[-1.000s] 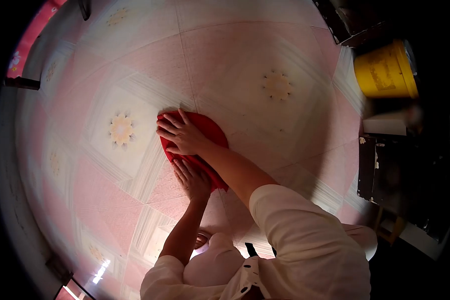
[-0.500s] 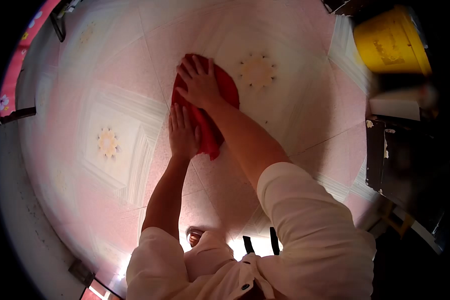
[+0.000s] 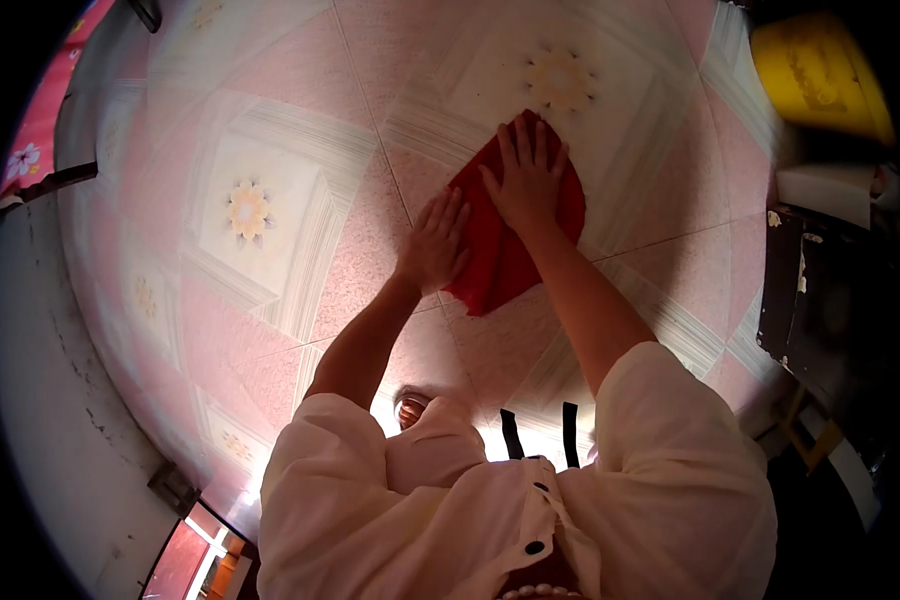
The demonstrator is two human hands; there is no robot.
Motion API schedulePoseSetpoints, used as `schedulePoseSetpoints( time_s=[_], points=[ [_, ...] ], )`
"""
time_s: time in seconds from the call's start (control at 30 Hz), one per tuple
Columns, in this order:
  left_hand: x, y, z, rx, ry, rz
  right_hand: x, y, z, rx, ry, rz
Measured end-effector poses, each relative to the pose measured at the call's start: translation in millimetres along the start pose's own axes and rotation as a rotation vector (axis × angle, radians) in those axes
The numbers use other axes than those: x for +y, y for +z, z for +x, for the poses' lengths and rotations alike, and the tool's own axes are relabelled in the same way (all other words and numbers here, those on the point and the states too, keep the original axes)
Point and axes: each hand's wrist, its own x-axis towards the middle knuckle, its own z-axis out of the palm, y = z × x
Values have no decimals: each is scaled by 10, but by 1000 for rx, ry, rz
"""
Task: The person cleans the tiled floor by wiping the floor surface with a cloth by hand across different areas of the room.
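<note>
Head view: right hand [image 3: 527, 190] flat on red cloth [image 3: 492, 258], left hand [image 3: 432, 245] flat at its edge, neither grasping; work on tiled floor [image 3: 355, 255] seems unfinished, completed part cannot be told.

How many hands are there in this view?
2: the left hand at the left edge of the red cloth, and the right hand spread flat on its upper part.

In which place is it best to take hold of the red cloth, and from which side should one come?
Probably the lower end of the red cloth, pinched from the near side. That end narrows to an uncovered corner, while the right grip lies flat over the upper part and the left grip is at the left edge.
</note>
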Motion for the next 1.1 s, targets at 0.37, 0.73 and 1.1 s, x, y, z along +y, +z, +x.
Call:
schedulePoseSetpoints(
  time_s=[0.37,0.73,1.1],
  points=[
    [1397,950,-1693,-17,392,-77,192,-476,-2884,-218,181,-42],
    [1228,836,-1126,85,-340,-194,-711,-23,-1003,-152,-473,111],
    [353,195,660,279,-649,-67,-739,244,1178,40,-610,177]
  ],
)
